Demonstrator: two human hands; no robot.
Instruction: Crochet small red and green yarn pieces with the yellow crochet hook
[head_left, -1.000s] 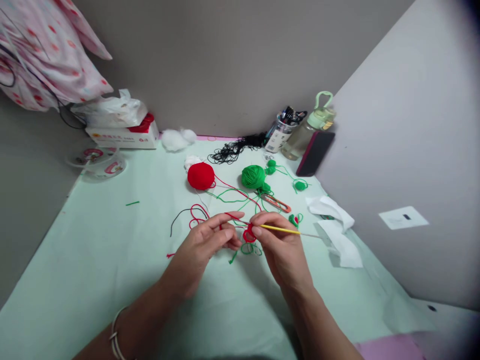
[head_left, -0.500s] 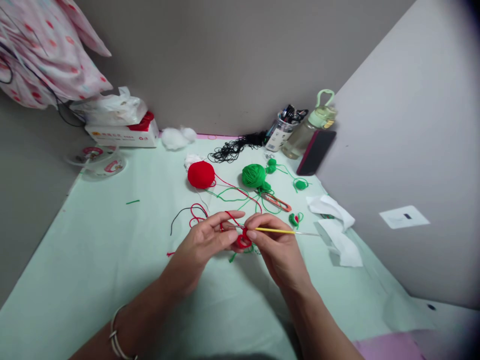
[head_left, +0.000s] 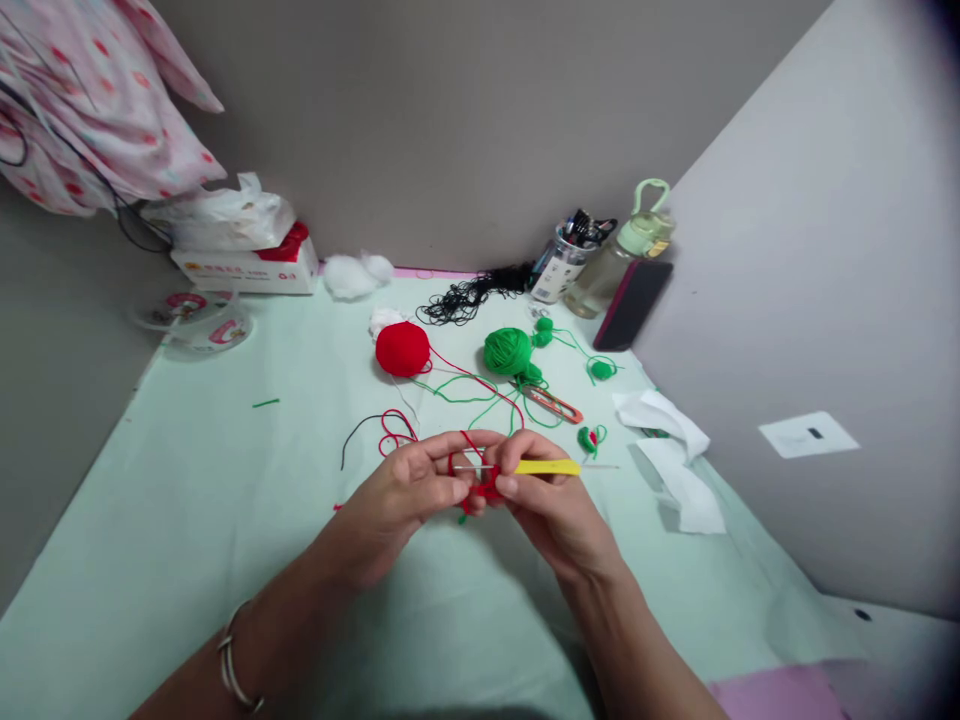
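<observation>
My right hand (head_left: pixel 551 495) is closed around a crochet hook (head_left: pixel 549 467) with a yellow grip; its metal shaft points left past my fingertips. Between thumb and fingers, my left hand (head_left: pixel 420 490) pinches a small red crochet piece (head_left: pixel 487 486), and red yarn (head_left: pixel 469 440) loops over its raised index finger. The hook's tip is among the red yarn at the piece, though the exact stitch is too small to make out. Farther back sits a red yarn ball (head_left: pixel 403 349), with a strand running toward my hands. A green yarn ball (head_left: pixel 508 351) rests to its right.
Orange snips (head_left: pixel 553 404) and a small green-and-red piece (head_left: pixel 591 440) lie beyond my right hand. White paper strips (head_left: pixel 679 485) are at the right. Behind stand a pen cup (head_left: pixel 559 265), a bottle (head_left: pixel 600 275), a phone (head_left: pixel 634 305), black yarn (head_left: pixel 472 297) and white stuffing (head_left: pixel 356 276).
The hook has turned, showing its yellow grip broader, and its shaft reaches farther left of the right fingers. The red piece is turned and the left index finger has straightened.
</observation>
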